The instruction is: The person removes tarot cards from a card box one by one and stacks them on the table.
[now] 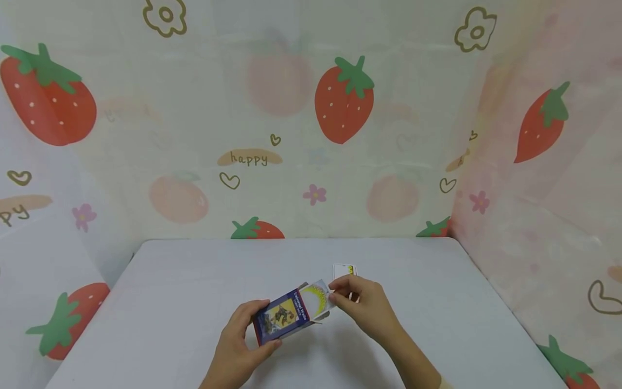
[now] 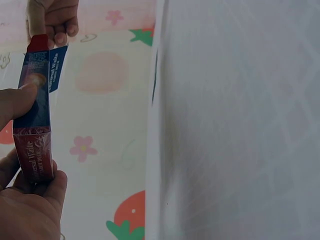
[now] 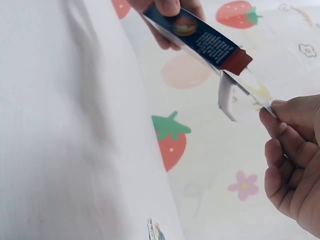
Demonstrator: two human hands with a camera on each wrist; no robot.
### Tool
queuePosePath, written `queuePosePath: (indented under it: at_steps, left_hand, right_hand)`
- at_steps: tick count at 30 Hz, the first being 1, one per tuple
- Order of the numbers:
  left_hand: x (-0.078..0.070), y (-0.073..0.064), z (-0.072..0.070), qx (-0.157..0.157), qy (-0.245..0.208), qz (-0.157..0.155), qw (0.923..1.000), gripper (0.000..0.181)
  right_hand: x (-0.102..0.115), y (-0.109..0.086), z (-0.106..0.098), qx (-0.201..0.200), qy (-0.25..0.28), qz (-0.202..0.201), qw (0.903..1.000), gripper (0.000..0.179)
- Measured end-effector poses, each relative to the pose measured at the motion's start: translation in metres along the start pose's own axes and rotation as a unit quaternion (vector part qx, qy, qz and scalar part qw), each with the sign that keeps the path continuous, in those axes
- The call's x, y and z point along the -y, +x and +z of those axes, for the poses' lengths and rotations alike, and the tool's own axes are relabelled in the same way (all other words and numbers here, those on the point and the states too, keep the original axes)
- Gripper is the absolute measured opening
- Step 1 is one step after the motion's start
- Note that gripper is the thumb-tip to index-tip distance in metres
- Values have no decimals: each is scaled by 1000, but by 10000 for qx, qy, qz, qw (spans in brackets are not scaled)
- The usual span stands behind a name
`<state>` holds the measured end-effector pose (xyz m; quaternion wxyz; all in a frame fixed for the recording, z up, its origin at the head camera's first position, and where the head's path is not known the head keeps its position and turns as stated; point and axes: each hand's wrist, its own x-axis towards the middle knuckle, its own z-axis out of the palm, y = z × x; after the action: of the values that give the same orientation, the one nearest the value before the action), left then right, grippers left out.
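My left hand [image 1: 236, 339] grips a blue tarot card box [image 1: 281, 317] by its sides, thumb on the near edge. The box is tilted above the table, its open end pointing up and right with the flaps spread. A tarot card [image 1: 316, 299] with a yellow ring design sticks partway out of that end. Thumb and index finger of my right hand [image 1: 365, 307] pinch the card's outer edge. In the left wrist view the red end [image 2: 34, 155] of the box faces the camera. Whether more cards are inside the box is hidden.
On the white table [image 1: 194, 281], just beyond my right hand, lies another card or small stack [image 1: 344, 269], partly covered by that hand. Strawberry-printed curtains [image 1: 291, 124] stand behind the table and along both sides.
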<state>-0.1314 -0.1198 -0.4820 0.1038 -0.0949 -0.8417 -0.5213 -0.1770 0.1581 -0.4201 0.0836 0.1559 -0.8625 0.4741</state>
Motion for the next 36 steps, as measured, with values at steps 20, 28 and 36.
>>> queuePosePath:
  at_steps: [20, 28, 36]
  left_hand:
    - [-2, 1, 0, 34, 122, -185, 9997, 75]
    - [-3, 2, 0, 83, 59, -321, 9994, 75]
    - [-1, 2, 0, 33, 159, -187, 9997, 76]
  right_hand:
    - [0, 3, -18, -142, 133, 44, 9998, 14]
    - [-4, 4, -26, -247, 118, 56, 9996, 13]
    - [-9, 5, -33, -370, 93, -17, 9993, 11]
